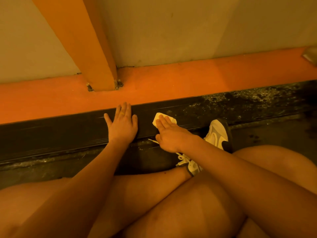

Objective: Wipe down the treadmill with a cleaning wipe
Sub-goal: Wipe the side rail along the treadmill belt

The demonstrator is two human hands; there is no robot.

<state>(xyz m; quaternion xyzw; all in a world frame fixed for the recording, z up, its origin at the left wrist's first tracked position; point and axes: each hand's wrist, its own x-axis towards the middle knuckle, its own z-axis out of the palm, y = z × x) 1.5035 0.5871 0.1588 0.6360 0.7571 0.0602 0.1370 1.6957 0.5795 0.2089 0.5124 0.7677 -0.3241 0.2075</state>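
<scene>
On the treadmill's black side rail (68, 134), R hand (169, 134) lies flat, fingers straight, pressing the wipe (155, 119) to it; L hand (122, 124) braces open-palmed just beside. Best: even pressure, long overlapping strokes twd grimy stretch (248, 102) at right; refold wipe when soiled.

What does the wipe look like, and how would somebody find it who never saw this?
Find the big orange post, then drop to the long black panel below the orange rail. Two hands lie flat on it; the wipe is the small pale patch pressed under the right hand. The left hand covers nothing pale.
</scene>
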